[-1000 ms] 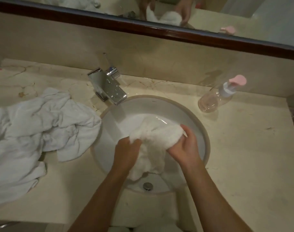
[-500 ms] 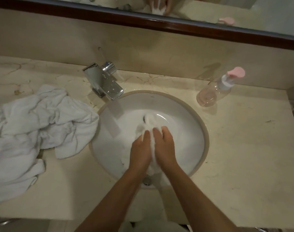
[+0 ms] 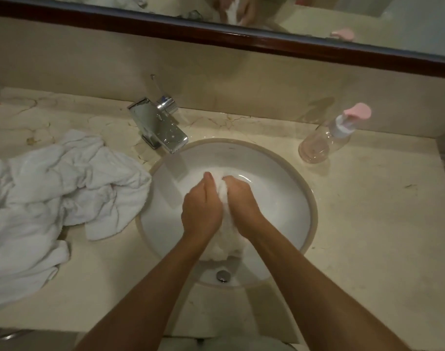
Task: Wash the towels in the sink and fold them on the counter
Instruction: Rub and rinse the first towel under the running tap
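Looking down into the round white sink [image 3: 296, 206], I see both hands pressed close together over its middle, with a small white towel [image 3: 222, 191] bunched between them. My left hand [image 3: 201, 211] has its fingers curled round the left side of the cloth, and my right hand [image 3: 243, 198] curls round the right side, so each grip is closed on the same wad. A little of the towel pokes out above the knuckles, toward the faucet, and a thicker, lumpy part hangs below the wrists, down toward the drain plug [image 3: 223, 276] at the near edge of the basin. The chrome faucet [image 3: 157, 124] stands at the back left of the sink, its spout reaching over the rim. On the marble worktop [image 3: 368, 224] to the left lies a crumpled heap of white towels [image 3: 51, 193], one corner coming just beside the sink's edge. At the back right stands a clear pump bottle [image 3: 325, 140] with a pink top. Along the top runs a mirror [image 3: 368, 19] in a dark wooden frame, which reflects the hands and the cloth.
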`<control>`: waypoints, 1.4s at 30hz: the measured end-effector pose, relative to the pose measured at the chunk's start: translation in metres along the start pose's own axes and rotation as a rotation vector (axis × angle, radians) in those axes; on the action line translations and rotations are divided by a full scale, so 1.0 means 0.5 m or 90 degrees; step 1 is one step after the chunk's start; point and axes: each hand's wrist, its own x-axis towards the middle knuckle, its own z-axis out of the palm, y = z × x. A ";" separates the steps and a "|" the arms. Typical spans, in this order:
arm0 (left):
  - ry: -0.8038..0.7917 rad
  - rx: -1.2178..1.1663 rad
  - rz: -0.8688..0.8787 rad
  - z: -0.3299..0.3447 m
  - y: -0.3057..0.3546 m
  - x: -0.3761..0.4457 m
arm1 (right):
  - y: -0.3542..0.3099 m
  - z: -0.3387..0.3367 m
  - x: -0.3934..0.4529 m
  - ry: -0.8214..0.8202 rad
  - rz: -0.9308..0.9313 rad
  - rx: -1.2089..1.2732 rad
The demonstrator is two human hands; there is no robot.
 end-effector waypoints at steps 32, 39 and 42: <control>-0.191 0.071 -0.024 0.036 0.009 -0.142 | 0.056 -0.031 -0.053 0.096 0.036 0.131; -0.104 0.078 -0.015 0.000 -0.044 -0.009 | 0.033 0.010 -0.087 0.051 -0.126 -0.097; -0.188 0.080 0.064 -0.008 -0.049 -0.077 | 0.005 -0.011 -0.014 0.149 -0.013 0.002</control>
